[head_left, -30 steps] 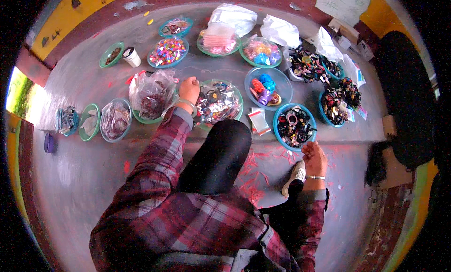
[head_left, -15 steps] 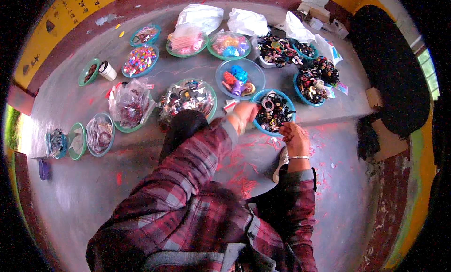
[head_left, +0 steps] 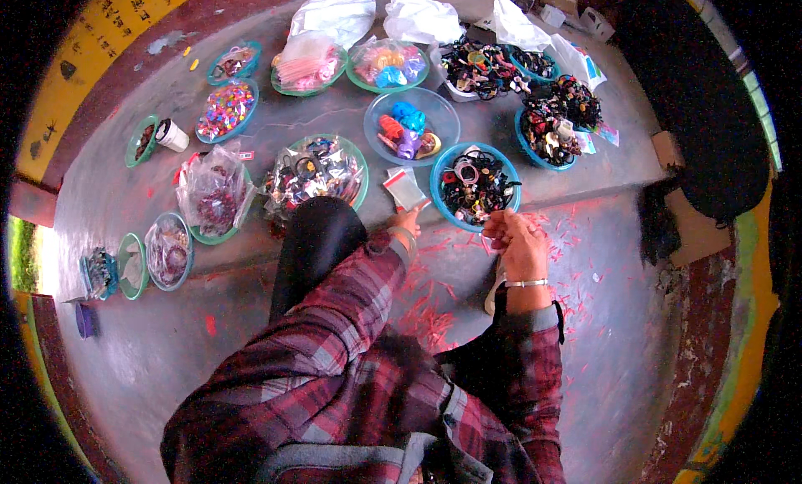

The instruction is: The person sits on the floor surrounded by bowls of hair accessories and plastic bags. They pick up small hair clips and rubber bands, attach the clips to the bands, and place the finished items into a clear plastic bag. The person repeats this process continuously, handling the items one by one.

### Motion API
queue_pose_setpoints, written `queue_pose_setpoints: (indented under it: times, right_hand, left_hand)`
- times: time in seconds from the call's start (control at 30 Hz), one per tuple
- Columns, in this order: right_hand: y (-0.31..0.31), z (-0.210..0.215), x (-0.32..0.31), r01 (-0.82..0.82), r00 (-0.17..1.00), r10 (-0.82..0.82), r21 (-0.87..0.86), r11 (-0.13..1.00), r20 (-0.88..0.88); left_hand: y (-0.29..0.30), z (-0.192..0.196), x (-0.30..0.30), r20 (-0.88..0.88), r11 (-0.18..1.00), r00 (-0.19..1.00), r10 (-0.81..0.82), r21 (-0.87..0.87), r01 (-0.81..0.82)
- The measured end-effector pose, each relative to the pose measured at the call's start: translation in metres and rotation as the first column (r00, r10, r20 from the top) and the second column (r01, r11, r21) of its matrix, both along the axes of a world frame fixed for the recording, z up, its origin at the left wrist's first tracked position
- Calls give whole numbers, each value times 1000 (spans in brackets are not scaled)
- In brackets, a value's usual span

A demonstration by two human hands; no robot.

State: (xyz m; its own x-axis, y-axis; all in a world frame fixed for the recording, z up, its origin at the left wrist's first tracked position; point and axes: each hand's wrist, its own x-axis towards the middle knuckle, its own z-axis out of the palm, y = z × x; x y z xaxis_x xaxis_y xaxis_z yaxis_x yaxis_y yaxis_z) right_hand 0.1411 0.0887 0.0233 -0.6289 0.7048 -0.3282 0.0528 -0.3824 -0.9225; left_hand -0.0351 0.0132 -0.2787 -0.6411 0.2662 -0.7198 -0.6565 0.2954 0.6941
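The left hand [head_left: 404, 223] meets the near edge of some small clear packets [head_left: 404, 188] lying just left of a blue basin [head_left: 434, 192] of dark bands; I cannot tell whether it grips them. The right hand [head_left: 520, 243], fingers bent inward, overlaps the basin's near rim; anything held is hidden. A clear bowl [head_left: 439, 116] stands behind the packets, while the dark-clad knee [head_left: 324, 233] partly blocks a green basin [head_left: 365, 180] of bagged goods.

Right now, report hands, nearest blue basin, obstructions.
Left hand at small flat bags, grip unclear. Right hand at blue basin, near rim, curled, hold unclear. Basin piled with dark bands. Nothing visibly blocks right hand.
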Motion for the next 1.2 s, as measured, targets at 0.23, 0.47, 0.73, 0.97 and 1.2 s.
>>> queue_pose_setpoints:
  times: [0.23,0.47,0.73,0.97,1.2]
  right_hand:
    - [-5,5,-4,22,999,-20,-44,999,48]
    - [-5,3,-4,5,999,-3,-45,999,43]
    - [-3,1,-2,8,998,-6,-34,999,60]
    - [-5,-1,-7,-46,998,48,-45,998,48]
    - [-10,1,-12,-87,995,88,-26,996,46]
  left_hand:
    - [3,-14,-5,35,998,999,39,45,-41]
    - [0,-22,-7,-14,983,993,120,144,-116]
    - [-3,41,-12,-121,667,741,-660,-548,504]
    - [-5,-14,-25,-184,396,418,-890,-766,507]
    - [-17,-49,-26,-568,969,797,-206,-234,84]
